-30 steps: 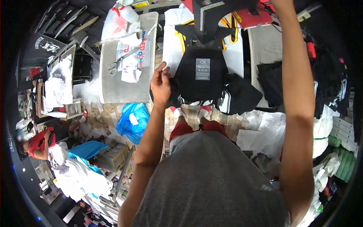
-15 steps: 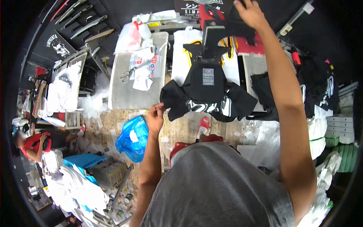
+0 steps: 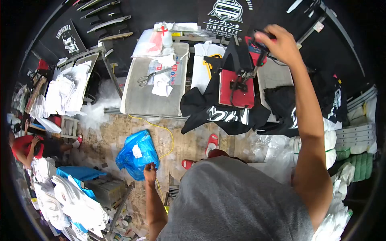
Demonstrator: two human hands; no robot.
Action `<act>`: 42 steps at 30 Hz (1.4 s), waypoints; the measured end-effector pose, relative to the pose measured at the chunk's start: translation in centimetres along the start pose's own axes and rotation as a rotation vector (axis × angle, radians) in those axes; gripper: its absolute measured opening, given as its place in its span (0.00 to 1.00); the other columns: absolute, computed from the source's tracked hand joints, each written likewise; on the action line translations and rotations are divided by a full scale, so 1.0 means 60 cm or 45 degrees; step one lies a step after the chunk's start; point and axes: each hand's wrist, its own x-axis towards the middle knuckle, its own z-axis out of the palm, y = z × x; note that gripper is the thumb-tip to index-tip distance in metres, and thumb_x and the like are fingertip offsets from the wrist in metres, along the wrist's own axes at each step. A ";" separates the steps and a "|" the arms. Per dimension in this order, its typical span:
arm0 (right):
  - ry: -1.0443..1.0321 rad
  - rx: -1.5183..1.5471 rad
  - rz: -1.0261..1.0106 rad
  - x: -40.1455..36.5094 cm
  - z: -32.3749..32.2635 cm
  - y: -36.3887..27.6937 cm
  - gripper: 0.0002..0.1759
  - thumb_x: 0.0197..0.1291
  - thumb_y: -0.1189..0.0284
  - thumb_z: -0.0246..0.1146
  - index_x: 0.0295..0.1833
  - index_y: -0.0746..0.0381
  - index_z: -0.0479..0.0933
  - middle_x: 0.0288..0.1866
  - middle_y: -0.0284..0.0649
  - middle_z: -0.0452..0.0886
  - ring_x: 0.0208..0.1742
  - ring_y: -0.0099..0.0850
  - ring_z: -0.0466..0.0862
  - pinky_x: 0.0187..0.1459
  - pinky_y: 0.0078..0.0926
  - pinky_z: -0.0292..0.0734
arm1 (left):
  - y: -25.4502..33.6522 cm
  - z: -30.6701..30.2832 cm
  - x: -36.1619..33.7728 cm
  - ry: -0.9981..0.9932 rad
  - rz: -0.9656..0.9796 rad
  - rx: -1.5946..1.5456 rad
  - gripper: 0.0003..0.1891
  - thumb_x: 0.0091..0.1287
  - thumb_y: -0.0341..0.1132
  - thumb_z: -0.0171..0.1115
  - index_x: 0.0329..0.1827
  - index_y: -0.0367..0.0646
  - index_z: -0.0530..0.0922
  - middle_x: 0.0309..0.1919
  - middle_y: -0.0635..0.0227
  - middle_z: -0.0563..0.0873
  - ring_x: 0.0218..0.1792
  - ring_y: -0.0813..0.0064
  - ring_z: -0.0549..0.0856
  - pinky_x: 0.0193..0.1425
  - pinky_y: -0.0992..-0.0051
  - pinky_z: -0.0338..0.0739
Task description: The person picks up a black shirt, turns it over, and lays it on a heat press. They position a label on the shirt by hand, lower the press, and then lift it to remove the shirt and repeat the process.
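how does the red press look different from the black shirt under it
The red press is stiff and boxy; the black shirt drapes in loose folds. The shirt shows white lettering; the press has dark fittings on top. The shirt spreads wider than the press. Both sit at the same workstation.

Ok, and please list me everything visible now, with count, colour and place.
Heat press: 1, red-black, over lettered shirt
Lettered shirt: 1, black, beneath press
White garment: 1, white-yellow, beside press
Boards: 2, grey, either side of press
Scissors: 1, grey, left board
Spray bottle: 1, white-red, beyond scissors
Black garments: several, black, right board
White cloths: many, white, left side
Blue bag: 1, blue, floor
Cord: 1, yellow, floor
Wall signs: 2, black-white, back wall
Bundles: several, white-green, right edge
Co-worker: 1, red top, far left
Small clutter: uncountable, mixed, lower left
Left hand: 1, bare, before blue bag
Right hand: 1, bare, at press handle
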 end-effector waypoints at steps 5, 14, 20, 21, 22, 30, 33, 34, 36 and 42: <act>-0.427 0.345 0.032 -0.201 -0.058 -0.137 0.34 0.58 0.57 0.73 0.64 0.63 0.74 0.59 0.53 0.81 0.56 0.52 0.84 0.58 0.40 0.78 | -0.088 0.002 -0.051 0.009 -0.177 -0.167 0.11 0.76 0.33 0.56 0.52 0.34 0.81 0.39 0.62 0.87 0.36 0.74 0.84 0.37 0.74 0.83; -0.557 0.291 -0.156 -0.325 0.309 -0.080 0.41 0.53 0.70 0.74 0.73 0.60 0.65 0.71 0.54 0.66 0.68 0.59 0.68 0.68 0.51 0.65 | 0.039 0.098 -0.037 0.164 0.050 -0.139 0.14 0.74 0.37 0.58 0.52 0.36 0.83 0.43 0.62 0.89 0.37 0.71 0.87 0.46 0.70 0.82; -0.937 0.261 -0.198 -0.292 0.275 -0.075 0.50 0.52 0.69 0.75 0.77 0.63 0.55 0.74 0.60 0.60 0.69 0.65 0.68 0.68 0.54 0.67 | 0.421 0.070 -0.154 0.375 0.528 -0.380 0.11 0.72 0.38 0.65 0.36 0.38 0.79 0.28 0.70 0.83 0.30 0.80 0.79 0.35 0.74 0.76; -1.001 0.248 -0.214 -0.284 0.275 -0.067 0.53 0.50 0.67 0.75 0.78 0.64 0.54 0.74 0.60 0.60 0.69 0.66 0.68 0.69 0.54 0.67 | 0.490 0.056 -0.196 0.402 0.677 -0.359 0.09 0.70 0.35 0.67 0.36 0.39 0.79 0.27 0.68 0.83 0.30 0.80 0.80 0.35 0.75 0.75; -1.073 0.329 -0.303 -0.274 0.290 -0.044 0.56 0.49 0.64 0.76 0.78 0.65 0.51 0.75 0.61 0.59 0.71 0.66 0.67 0.70 0.53 0.66 | 0.558 0.043 -0.242 0.432 0.825 -0.335 0.08 0.69 0.33 0.69 0.36 0.40 0.79 0.27 0.66 0.82 0.30 0.79 0.81 0.35 0.76 0.75; -1.327 0.489 -0.611 -0.224 0.253 -0.015 0.59 0.53 0.59 0.74 0.81 0.69 0.46 0.73 0.60 0.62 0.70 0.60 0.71 0.67 0.47 0.71 | 0.955 0.176 -0.578 0.879 1.988 -0.092 0.09 0.68 0.37 0.69 0.42 0.47 0.78 0.28 0.66 0.83 0.26 0.72 0.81 0.31 0.69 0.76; -1.387 0.537 -0.658 -0.221 0.261 -0.004 0.59 0.53 0.59 0.74 0.81 0.68 0.45 0.73 0.60 0.62 0.70 0.60 0.71 0.67 0.47 0.71 | 0.961 0.234 -0.618 1.032 1.881 -0.069 0.07 0.68 0.32 0.66 0.47 0.45 0.80 0.26 0.62 0.83 0.29 0.73 0.83 0.33 0.71 0.77; -1.376 0.557 -0.657 -0.220 0.264 -0.002 0.59 0.53 0.60 0.74 0.81 0.67 0.45 0.74 0.60 0.62 0.70 0.60 0.71 0.68 0.47 0.70 | 0.940 0.242 -0.632 1.068 1.884 -0.071 0.08 0.64 0.29 0.68 0.43 0.46 0.79 0.24 0.66 0.82 0.28 0.75 0.82 0.32 0.73 0.77; -1.403 0.572 -0.731 -0.220 0.269 0.009 0.59 0.53 0.61 0.74 0.81 0.67 0.45 0.74 0.60 0.62 0.70 0.60 0.71 0.68 0.47 0.70 | 0.906 0.267 -0.668 1.179 1.872 -0.053 0.13 0.56 0.25 0.73 0.37 0.50 0.77 0.19 0.74 0.79 0.27 0.81 0.81 0.29 0.78 0.75; -1.338 0.691 -0.838 -0.228 0.313 0.030 0.58 0.53 0.67 0.73 0.82 0.67 0.44 0.75 0.65 0.60 0.75 0.60 0.65 0.74 0.44 0.62 | 0.905 0.345 -0.755 1.493 1.808 0.220 0.06 0.59 0.27 0.68 0.34 0.45 0.77 0.22 0.70 0.79 0.26 0.76 0.79 0.28 0.75 0.72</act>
